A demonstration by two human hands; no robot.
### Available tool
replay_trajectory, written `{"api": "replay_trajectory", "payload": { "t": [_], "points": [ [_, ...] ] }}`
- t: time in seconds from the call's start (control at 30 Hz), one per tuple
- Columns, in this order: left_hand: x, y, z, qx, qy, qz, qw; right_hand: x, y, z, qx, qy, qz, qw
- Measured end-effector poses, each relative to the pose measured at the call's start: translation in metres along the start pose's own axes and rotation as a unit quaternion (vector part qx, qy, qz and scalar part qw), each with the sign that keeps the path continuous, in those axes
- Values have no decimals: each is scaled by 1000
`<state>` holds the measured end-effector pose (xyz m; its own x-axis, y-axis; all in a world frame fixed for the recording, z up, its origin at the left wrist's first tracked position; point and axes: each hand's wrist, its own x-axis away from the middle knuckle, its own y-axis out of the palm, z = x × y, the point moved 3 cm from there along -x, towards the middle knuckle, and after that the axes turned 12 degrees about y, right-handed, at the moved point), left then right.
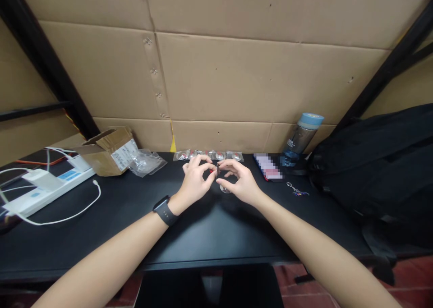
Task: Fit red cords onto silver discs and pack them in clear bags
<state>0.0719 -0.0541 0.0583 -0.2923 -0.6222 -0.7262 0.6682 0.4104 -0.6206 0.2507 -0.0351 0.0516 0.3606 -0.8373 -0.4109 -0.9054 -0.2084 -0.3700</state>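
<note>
Both hands meet over the middle of the black table. My left hand [196,179], with a dark watch on its wrist, pinches the edge of a small dark metallic disc [217,168] between thumb and finger. A bit of red shows at those fingertips. From the other side, my right hand [241,181] grips the same disc, which stands nearly edge-on to me. Its exact kind is too small to make out. A shiny round metal piece [223,189] shows just below my right fingers, partly covered by them. Behind the hands lies a row of clear packets [220,155] holding round, red-centred pieces.
At left are a white power strip [20,203] with cables, an opened cardboard box [101,157] and crumpled clear plastic [146,163]. A phone [268,167], blue-lidded bottle [301,139], small keychain [299,193] and black backpack [382,163] are at right. Cardboard [216,82] walls the back.
</note>
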Motion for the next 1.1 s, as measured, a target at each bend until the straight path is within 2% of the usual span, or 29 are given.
{"api": "replay_trajectory", "payload": {
  "t": [0.27,0.57,0.7,0.77,0.87,0.97,1.1],
  "points": [
    [2,2,-1,-27,45,9,999,0,2,1,-32,30,-7,999],
    [4,0,4,-103,113,36,988,-1,5,8,-129,100,-16,986],
    [3,-4,4,-96,101,46,989,-3,3,9,-134,113,-46,983],
    [3,-5,3,-89,87,51,991,-4,1,8,-102,96,-52,989],
    [2,-5,4,-85,82,53,992,-6,-5,3,-6,30,-31,999],
    [2,-5,6,-85,91,49,991,-6,-8,-1,82,-29,-6,996],
    [1,-7,8,-78,91,51,991,-5,-8,-4,133,-74,2,988]
  ]
}}
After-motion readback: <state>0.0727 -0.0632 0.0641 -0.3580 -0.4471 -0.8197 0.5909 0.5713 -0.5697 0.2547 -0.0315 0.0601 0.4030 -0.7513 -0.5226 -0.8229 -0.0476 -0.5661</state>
